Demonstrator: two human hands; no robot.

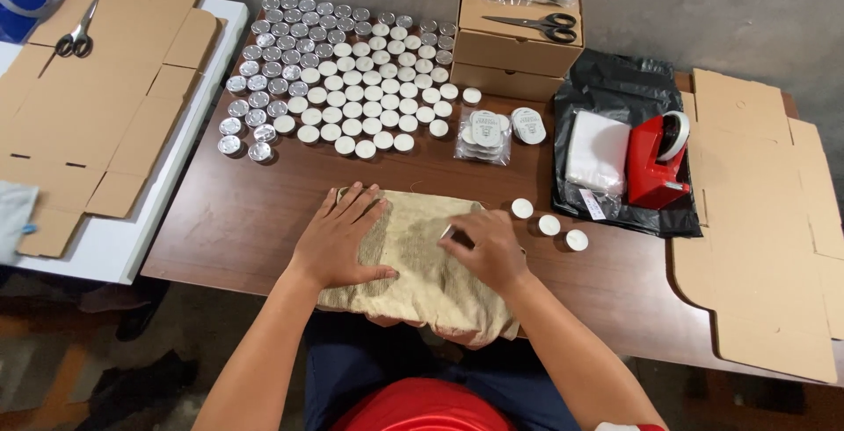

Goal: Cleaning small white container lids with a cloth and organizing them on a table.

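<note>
A beige cloth lies on the brown table at its near edge, hanging partly over it. My left hand rests flat on the cloth's left half, fingers spread. My right hand presses a small tealight candle against the cloth, metal cup up. Three white tealights stand in a row just right of the cloth. A large block of tealights fills the far left of the table, some showing silver cups, some white wax.
Clear packs of tealights lie mid-table. Stacked cardboard boxes with black scissors sit at the back. A red tape dispenser and white bag rest on black plastic. Flat cardboard lies right; more on a white table left.
</note>
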